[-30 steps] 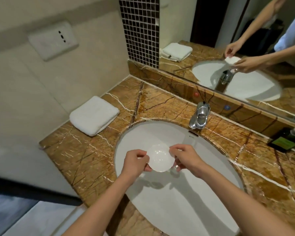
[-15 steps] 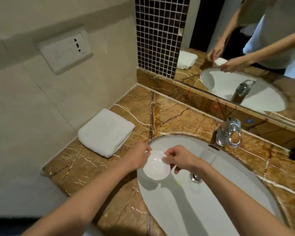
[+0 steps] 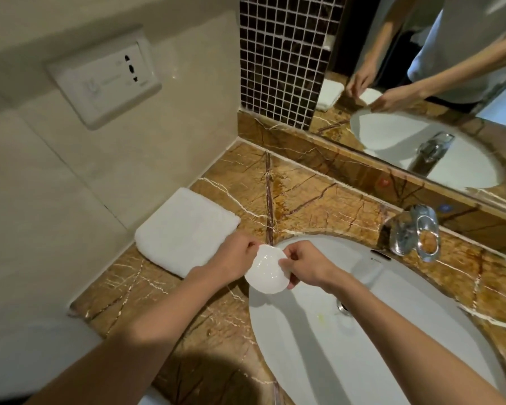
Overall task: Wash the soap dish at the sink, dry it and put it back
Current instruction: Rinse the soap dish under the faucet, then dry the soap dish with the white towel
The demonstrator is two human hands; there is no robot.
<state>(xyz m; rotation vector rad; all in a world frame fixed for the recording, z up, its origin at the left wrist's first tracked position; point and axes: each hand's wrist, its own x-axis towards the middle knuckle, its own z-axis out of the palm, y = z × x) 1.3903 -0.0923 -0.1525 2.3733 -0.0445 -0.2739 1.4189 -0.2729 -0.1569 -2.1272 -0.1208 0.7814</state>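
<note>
The soap dish (image 3: 265,273) is small, round and white, and glistens with wet spots. It hangs tilted over the left rim of the white oval sink (image 3: 362,340). My left hand (image 3: 232,258) pinches its left edge and my right hand (image 3: 300,266) pinches its right edge. A folded white towel (image 3: 184,229) lies on the brown marble counter (image 3: 304,200) just left of my left hand. No water runs from the chrome faucet (image 3: 412,232).
A beige tiled wall with a socket plate (image 3: 103,76) stands close on the left. A mirror (image 3: 435,92) and dark mosaic tiles (image 3: 281,54) rise behind the counter. The drain (image 3: 342,306) sits mid-basin beside a small yellowish spot.
Both hands have carried the dish from over the middle of the basin leftward to its left rim, close to the towel. My view has swung left as well.
</note>
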